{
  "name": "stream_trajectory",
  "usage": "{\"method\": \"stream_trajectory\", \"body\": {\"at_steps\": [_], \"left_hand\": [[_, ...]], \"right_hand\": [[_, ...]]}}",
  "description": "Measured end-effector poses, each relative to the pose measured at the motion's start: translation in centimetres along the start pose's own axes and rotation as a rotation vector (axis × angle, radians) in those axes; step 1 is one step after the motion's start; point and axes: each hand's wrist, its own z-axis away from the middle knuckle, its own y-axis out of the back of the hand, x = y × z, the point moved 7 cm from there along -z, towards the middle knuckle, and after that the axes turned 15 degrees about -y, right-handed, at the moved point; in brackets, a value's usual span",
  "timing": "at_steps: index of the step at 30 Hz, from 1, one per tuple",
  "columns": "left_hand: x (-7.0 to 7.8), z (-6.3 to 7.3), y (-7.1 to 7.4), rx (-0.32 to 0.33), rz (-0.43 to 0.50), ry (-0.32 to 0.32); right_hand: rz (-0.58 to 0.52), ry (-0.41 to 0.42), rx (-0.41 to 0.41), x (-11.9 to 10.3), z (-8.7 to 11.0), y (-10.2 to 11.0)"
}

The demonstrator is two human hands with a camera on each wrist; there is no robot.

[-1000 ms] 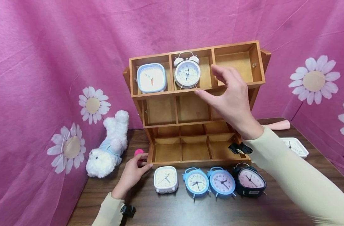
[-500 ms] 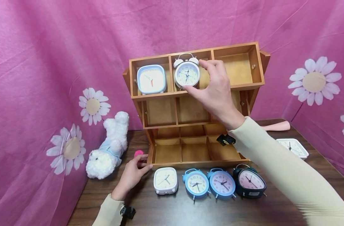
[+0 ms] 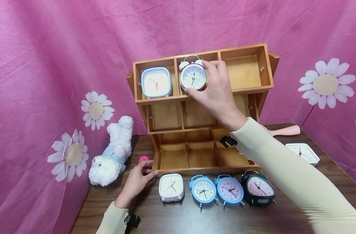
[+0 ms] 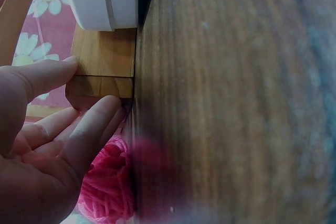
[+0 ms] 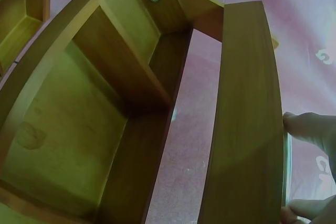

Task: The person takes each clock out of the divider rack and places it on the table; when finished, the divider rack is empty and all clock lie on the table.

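Observation:
In the head view, my right hand [image 3: 217, 89] pinches a white twin-bell alarm clock [image 3: 193, 77], thumb at its lower edge and fingers by its right bell. The clock stands upright in the top middle compartment of a tiered wooden shelf [image 3: 207, 170]. Only my right fingertips [image 5: 298, 123] show in the right wrist view, beyond a shelf board. My left hand [image 3: 137, 182] touches the shelf's lower left corner. Seen from the left wrist, the thumb [image 4: 52, 72] and nearly straight fingers rest against that corner [image 4: 100, 86]. A blue-rimmed square clock [image 3: 156, 82] occupies the top left compartment.
Along the shelf's front stand a white square clock [image 3: 171, 187], two blue alarm clocks [image 3: 203, 191] and a black triangular clock [image 3: 258, 189]. A plush toy [image 3: 112, 154] and pink yarn ball [image 4: 107, 182] lie left. Another white clock [image 3: 303, 153] lies right.
My right hand has moved left from beside the top right compartment to the white twin-bell clock and taken hold of it. The left hand stays at the shelf corner.

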Motion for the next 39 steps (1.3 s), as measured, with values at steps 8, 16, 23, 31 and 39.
{"method": "stream_trajectory", "body": {"at_steps": [8, 16, 23, 31, 39], "left_hand": [[0.1, 0.01, 0.05, 0.001, 0.004, -0.005], [-0.17, 0.08, 0.04, 0.001, -0.004, 0.004], [0.07, 0.08, 0.05, -0.001, 0.004, -0.002], [0.1, 0.06, -0.08, -0.004, 0.009, -0.002], [-0.02, 0.09, 0.01, -0.004, 0.004, -0.005]], "right_hand": [[0.03, -0.023, 0.005, -0.32, 0.08, -0.46], [0.08, -0.093, 0.004, -0.56, 0.14, -0.84], [0.093, -0.099, 0.012, -0.63, 0.28, -0.78], [0.08, -0.096, 0.018, -0.62, 0.27, -0.53], [0.061, -0.049, 0.03, -0.97, 0.22, 0.03]]}}
